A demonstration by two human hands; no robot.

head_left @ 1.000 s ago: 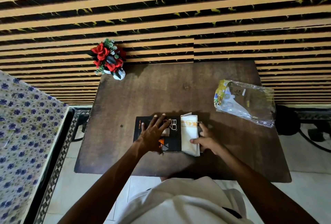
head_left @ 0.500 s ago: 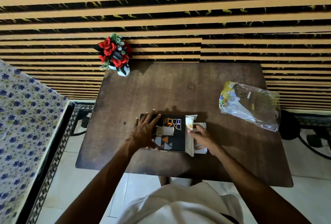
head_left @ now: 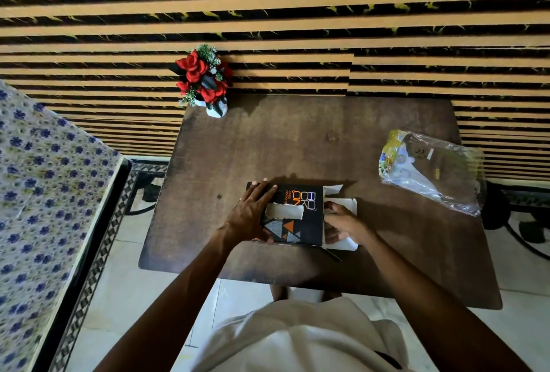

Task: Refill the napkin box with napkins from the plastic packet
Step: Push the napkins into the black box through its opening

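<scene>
A black napkin box with orange lettering lies flat on the dark wooden table, near its front edge. White napkin shows through the slot on top. My left hand lies flat on the box's left half and holds it down. My right hand is at the box's open right end, fingers pressed against the white napkins that stick out between the open flaps. The clear plastic packet lies crumpled at the table's right edge, away from both hands.
A small white vase with red artificial roses stands at the table's back left corner, against the striped wall. A bed with a blue-flowered cover runs along the left. Dark metal furniture legs stand on the floor at the right.
The napkin stack that stood out over the box's right end has gone mostly inside. My right hand has moved in against the opening, and my left hand has slid left on the box.
</scene>
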